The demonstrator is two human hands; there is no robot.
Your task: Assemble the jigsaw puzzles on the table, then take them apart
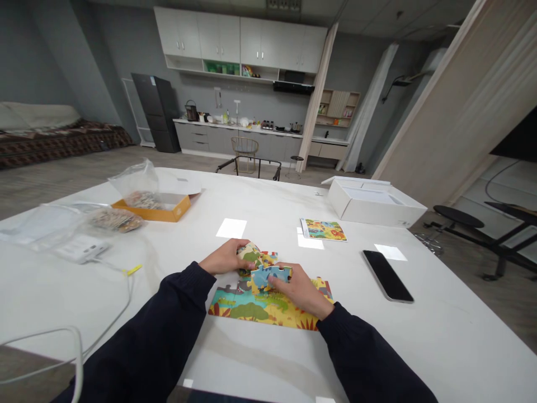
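Blue piece (271,275) is pinched by the right hand (297,291) over the puzzle (251,310); other pieces (254,257) are clasped by the left hand (224,257).

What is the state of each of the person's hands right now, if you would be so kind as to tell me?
Left hand: closed, holding jigsaw puzzle pieces.
Right hand: closed, holding a blue jigsaw puzzle piece.

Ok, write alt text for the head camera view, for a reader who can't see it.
The left hand holds jigsaw pieces while the right hand grips a blue jigsaw piece above a partly assembled jigsaw puzzle on a white table. A picture card, black smartphone and orange box lie nearby.
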